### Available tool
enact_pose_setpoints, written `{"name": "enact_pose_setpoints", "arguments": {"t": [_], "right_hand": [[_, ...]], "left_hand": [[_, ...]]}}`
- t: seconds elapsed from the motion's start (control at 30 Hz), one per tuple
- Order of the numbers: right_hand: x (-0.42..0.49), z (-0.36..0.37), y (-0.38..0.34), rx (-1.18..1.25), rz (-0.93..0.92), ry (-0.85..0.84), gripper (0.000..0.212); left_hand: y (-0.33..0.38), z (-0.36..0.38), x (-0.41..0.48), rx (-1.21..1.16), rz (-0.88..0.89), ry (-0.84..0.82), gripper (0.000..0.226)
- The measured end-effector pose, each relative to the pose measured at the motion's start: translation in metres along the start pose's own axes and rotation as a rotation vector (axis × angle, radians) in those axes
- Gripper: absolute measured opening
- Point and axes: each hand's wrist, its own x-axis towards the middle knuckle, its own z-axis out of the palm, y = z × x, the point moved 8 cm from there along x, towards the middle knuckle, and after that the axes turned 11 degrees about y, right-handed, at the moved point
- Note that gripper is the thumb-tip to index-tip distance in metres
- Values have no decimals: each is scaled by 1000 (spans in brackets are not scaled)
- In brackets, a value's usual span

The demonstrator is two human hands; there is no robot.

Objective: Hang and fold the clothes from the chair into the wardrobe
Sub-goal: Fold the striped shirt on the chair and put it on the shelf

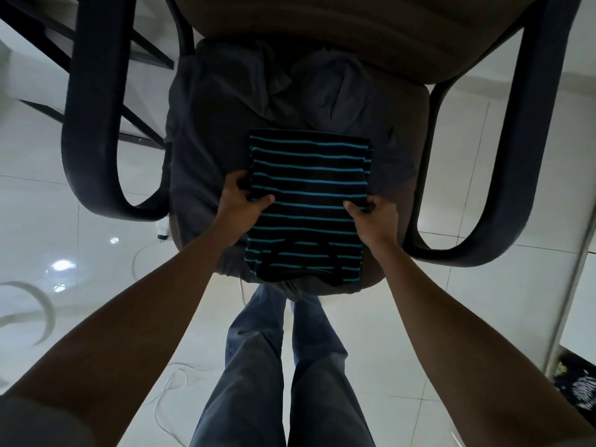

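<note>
A black shirt with teal stripes [309, 195], folded into a narrow rectangle, lies on top of grey clothes [225, 101] heaped on the seat of an armchair [416, 201]. My left hand [242, 201] pinches the shirt's left edge about halfway down, thumb on top. At the same height my right hand [371, 217] grips the right edge. The shirt's collar end hangs over the seat's front edge, near my legs.
The chair's dark curved armrests [93, 130] stand on both sides of the seat. A white cable [167, 391] lies on the pale tiled floor at the left. A dark leaf-patterned mat [577, 385] is at the lower right. A dark frame [42, 37] stands at the upper left.
</note>
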Motion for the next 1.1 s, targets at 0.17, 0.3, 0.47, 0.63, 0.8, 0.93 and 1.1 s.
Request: {"name": "enact_pose_setpoints", "arguments": {"t": [0.17,0.3,0.47,0.63,0.8,0.93,1.1], "right_hand": [[-19,-13,-9,61,-77,104,20],[-20,0,-10,167,-71,-3,51],[19,-8,-37,-4,-44,172,54],[56,5,-51,238,186,-14,16],[73,-21,-37,201,223,160,11],[43,-24,-18,157,169,205,23],[4,6,0,206,120,-64,56]], "left_hand": [[0,13,-24,-24,66,-178,116],[10,16,-30,67,211,-223,118],[14,21,-26,178,317,-224,112],[8,23,-23,248,321,-196,103],[7,24,-22,244,304,-204,101],[7,22,-22,233,314,-218,100],[7,22,-25,202,326,-257,83]]}}
